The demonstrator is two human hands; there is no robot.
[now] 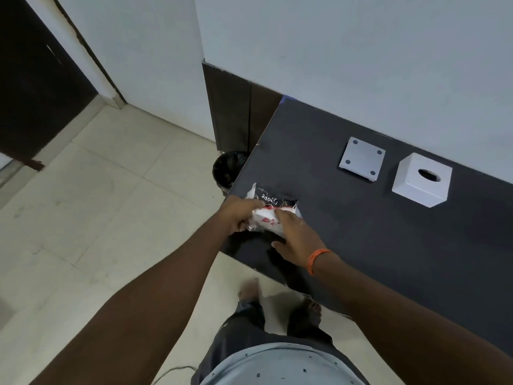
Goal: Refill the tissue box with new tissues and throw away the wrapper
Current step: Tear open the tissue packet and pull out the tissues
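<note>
A tissue pack [270,209] in a black, white and red plastic wrapper lies near the left front corner of the dark table [388,245]. My left hand [240,215] grips its left end. My right hand [298,238], with an orange band at the wrist, rests on its right side with the fingers on the wrapper. The white cube tissue box [422,180], with an oval slot in its top, stands far right on the table. Its flat white base plate [362,158], with a dot at each corner, lies just left of the box.
A bin with a black liner [227,169] stands on the tiled floor beside the table's left edge, partly hidden by it. A dark door [33,93] is at far left. My bare feet [249,290] are at the table's front edge. White wall runs behind the table.
</note>
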